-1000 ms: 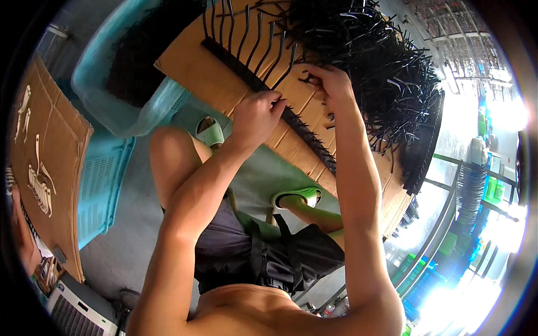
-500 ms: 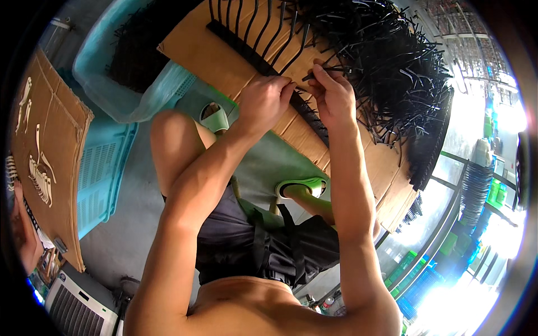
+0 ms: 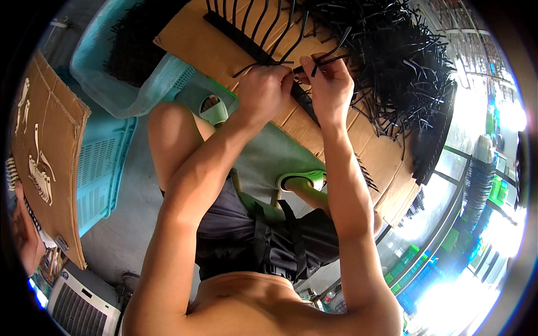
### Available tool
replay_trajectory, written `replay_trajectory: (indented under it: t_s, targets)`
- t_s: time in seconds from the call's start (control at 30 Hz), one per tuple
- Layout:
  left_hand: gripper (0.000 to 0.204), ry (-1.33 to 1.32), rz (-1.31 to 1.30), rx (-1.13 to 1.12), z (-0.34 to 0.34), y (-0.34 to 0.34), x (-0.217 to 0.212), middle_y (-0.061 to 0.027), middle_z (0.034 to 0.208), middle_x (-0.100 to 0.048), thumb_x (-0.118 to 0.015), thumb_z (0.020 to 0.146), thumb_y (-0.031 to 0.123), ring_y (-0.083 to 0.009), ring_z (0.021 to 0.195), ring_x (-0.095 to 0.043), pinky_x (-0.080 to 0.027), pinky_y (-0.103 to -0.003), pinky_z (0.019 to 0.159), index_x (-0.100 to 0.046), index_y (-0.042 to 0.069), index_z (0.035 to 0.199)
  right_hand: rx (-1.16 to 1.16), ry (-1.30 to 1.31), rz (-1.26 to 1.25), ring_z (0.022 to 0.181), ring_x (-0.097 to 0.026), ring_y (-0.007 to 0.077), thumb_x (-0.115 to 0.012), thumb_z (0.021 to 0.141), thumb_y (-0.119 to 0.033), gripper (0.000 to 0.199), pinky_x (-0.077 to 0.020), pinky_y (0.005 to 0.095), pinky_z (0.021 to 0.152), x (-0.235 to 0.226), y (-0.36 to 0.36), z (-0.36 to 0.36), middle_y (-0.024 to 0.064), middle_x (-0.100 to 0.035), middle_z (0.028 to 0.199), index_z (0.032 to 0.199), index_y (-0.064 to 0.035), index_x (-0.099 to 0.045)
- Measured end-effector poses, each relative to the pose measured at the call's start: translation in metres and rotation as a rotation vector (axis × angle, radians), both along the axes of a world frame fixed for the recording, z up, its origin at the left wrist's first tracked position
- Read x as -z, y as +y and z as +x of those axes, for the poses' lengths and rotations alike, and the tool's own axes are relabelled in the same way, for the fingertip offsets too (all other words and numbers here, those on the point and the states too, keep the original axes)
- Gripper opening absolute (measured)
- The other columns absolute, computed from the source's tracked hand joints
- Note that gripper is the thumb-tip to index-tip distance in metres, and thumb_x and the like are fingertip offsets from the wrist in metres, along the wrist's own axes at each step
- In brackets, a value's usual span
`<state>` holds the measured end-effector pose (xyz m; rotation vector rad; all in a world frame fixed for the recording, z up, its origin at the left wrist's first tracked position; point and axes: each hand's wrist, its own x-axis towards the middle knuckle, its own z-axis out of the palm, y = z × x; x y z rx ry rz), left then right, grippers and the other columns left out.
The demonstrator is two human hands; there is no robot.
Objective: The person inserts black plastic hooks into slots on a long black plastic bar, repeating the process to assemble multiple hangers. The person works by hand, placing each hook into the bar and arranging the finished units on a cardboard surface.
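A long black bar (image 3: 238, 38) lies slantwise on brown cardboard, with several thin curved black prongs (image 3: 272, 25) standing along its far-left part. My left hand (image 3: 262, 94) is closed at the bar, fingers curled, with ends of a thin black strip poking out on both sides of it. Just to its right, my right hand (image 3: 329, 89) pinches a few thin black strips (image 3: 330, 56) between thumb and fingers. Their tips fan out above the hand, and one end reaches toward my left fingertips. Exactly where strip and bar meet is hidden by my fingers.
A large heap of loose black strips (image 3: 398, 73) covers the far right of the cardboard (image 3: 185, 33). Left stand a lined blue crate (image 3: 92, 84) with black pieces and another cardboard sheet (image 3: 61, 145) bearing cream-coloured parts. Another person's arm (image 3: 28, 235) shows at the left edge.
My right hand now shows several strips spreading from its pinch, and it has come slightly closer to my left hand. A strip end now sticks out left of my left hand.
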<state>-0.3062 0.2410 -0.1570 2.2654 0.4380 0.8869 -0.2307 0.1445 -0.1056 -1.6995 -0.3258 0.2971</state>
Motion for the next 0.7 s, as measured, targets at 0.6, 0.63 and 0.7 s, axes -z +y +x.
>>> replay_trajectory:
  t_s: [0.6, 0.63, 0.7]
  targets:
    - [0.013, 0.027, -0.02, 0.007, -0.008, 0.0, -0.004, -0.0109, 0.081, -0.068, -0.069, 0.077, 0.013, -0.0294, 0.068, -0.065, -0.052, -0.041, 0.061, -0.068, 0.007, 0.089, -0.144, -0.201, -0.287, 0.072, -0.067, 0.0131, -0.067, 0.083, -0.006, 0.019, -0.0527, 0.0275, 0.065, -0.002, -0.013, 0.0, 0.0126, -0.07, 0.081, 0.101, 0.0009, -0.067]
    - [0.013, 0.078, -0.049, -0.018, -0.01, -0.002, -0.005, -0.0107, 0.081, -0.068, -0.069, 0.078, 0.014, -0.0293, 0.068, -0.065, -0.052, -0.041, 0.061, -0.068, 0.007, 0.088, -0.111, -0.012, -0.012, 0.075, -0.068, 0.0113, -0.064, 0.086, -0.001, 0.021, -0.0538, 0.0245, 0.068, -0.004, -0.015, 0.002, 0.0106, -0.072, 0.086, 0.106, 0.0034, -0.066]
    - [0.012, 0.064, -0.067, 0.036, -0.012, -0.009, -0.006, -0.0108, 0.08, -0.067, -0.069, 0.078, 0.016, -0.029, 0.068, -0.065, -0.052, -0.041, 0.061, -0.066, 0.006, 0.084, -0.05, 0.08, 0.033, 0.075, -0.067, 0.0122, -0.06, 0.088, 0.003, 0.014, -0.0551, 0.0238, 0.069, -0.009, -0.021, 0.005, 0.0101, -0.072, 0.087, 0.102, 0.0055, -0.063]
